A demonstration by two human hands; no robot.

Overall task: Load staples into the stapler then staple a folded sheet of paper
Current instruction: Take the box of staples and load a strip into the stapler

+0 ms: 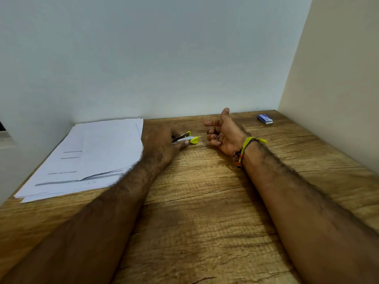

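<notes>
Wooden desk point(205, 201): left hand point(162, 144) fingers grip stapler point(189, 138).

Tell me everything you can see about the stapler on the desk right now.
The stapler is small, with yellow plastic parts and grey metal between them. It looks opened: a thin upper arm with a yellow tip angles up and away from the lower body, whose yellow end points right. It lies low on the wooden desk, near the middle, just right of the paper stack. The left hand grips its rear half, hiding that part, with the thumb along the near side. The right hand is beside it, not touching.
</notes>
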